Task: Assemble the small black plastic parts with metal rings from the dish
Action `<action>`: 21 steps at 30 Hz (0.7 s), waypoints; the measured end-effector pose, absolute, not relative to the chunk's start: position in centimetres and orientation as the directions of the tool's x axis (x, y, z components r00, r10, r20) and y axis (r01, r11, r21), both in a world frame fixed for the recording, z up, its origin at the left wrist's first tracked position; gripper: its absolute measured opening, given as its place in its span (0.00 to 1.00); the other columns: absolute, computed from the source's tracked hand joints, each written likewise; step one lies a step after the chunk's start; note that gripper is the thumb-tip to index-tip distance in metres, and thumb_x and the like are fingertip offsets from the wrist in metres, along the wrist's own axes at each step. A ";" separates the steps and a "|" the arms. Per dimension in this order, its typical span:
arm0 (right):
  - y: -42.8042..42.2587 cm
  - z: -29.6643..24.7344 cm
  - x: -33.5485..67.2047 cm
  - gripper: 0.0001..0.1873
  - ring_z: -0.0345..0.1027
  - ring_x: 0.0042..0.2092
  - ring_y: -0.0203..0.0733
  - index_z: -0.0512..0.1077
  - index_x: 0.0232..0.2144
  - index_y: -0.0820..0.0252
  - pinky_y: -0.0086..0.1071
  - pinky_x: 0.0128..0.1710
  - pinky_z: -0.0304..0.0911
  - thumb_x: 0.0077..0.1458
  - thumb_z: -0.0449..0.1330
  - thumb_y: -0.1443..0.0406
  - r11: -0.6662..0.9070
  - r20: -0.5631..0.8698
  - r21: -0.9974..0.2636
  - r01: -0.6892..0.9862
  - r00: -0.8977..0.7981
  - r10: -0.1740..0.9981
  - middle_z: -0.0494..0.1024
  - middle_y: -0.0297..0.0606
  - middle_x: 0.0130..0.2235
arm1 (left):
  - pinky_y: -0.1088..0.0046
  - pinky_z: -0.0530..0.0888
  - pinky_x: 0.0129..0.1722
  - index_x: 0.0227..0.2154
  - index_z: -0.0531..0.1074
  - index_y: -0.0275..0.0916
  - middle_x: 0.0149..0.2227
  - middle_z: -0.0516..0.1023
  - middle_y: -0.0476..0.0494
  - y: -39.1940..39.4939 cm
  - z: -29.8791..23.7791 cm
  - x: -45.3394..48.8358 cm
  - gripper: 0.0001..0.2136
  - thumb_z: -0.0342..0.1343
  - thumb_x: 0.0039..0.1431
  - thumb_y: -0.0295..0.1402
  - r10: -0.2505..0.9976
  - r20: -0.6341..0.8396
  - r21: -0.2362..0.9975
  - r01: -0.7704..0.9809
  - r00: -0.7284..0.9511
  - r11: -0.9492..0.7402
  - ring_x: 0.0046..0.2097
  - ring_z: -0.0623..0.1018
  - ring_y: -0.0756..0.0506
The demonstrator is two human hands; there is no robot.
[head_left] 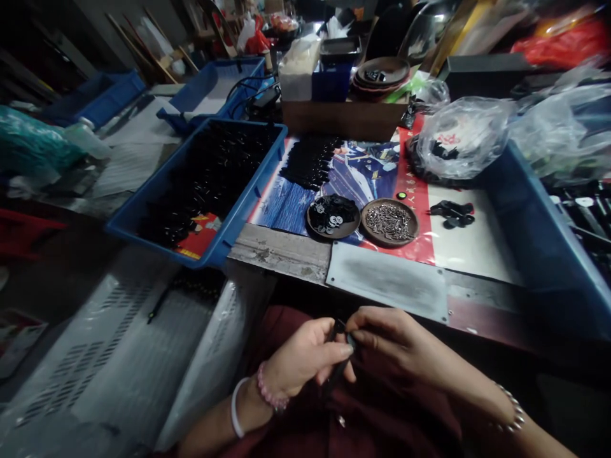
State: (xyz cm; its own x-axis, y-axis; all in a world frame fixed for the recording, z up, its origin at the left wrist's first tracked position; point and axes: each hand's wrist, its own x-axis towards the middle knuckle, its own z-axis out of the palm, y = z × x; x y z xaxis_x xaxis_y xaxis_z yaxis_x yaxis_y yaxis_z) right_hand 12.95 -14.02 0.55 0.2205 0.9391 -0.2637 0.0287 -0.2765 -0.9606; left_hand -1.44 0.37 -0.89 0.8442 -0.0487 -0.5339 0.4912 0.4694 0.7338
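Observation:
Over my lap, below the table edge, my left hand is closed round a slim black part that slants down between the fingers. My right hand pinches at its upper end. Between the fingertips a small dark round piece shows, partly covered by the left thumb. Anything else in the right fingers is hidden. Beyond my hands, a brown dish of black and pale discs sits beside a brown dish of small metal pins, perhaps rivets or screws.
A blue tray at the left holds many black slim parts. More black parts lie in a row on the printed mat. A grey metal plate covers the table edge. To the right stand another blue bin and a clear plastic bag.

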 end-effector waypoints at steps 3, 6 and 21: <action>-14.3 0.3 13.2 0.14 0.69 0.34 0.40 0.75 0.36 0.58 0.28 0.34 0.65 0.66 0.54 0.57 -0.280 -0.259 -0.959 0.051 0.244 0.934 0.77 0.36 0.34 | 0.79 0.55 0.17 0.35 0.65 0.37 0.26 0.77 0.47 0.4 -1.1 -1.6 0.14 0.51 0.65 0.46 0.004 -0.502 0.800 0.462 0.865 0.383 0.17 0.62 0.56; -14.4 0.4 13.4 0.13 0.69 0.34 0.40 0.75 0.36 0.58 0.29 0.35 0.65 0.66 0.55 0.57 -0.262 -0.239 -0.964 0.052 0.273 0.932 0.77 0.36 0.33 | 0.78 0.62 0.22 0.35 0.64 0.39 0.27 0.76 0.49 0.5 -1.1 -1.7 0.16 0.46 0.67 0.48 0.101 -0.481 0.848 0.433 0.871 0.307 0.21 0.66 0.54; -14.3 1.0 11.9 0.11 0.73 0.41 0.43 0.75 0.42 0.57 0.33 0.43 0.67 0.66 0.54 0.60 -0.258 -0.234 -0.966 0.027 0.341 0.910 0.78 0.39 0.40 | 0.78 0.71 0.23 0.34 0.67 0.36 0.27 0.77 0.46 0.4 -0.7 -0.9 0.21 0.59 0.55 0.51 0.052 -0.583 0.755 0.517 0.811 0.403 0.25 0.78 0.50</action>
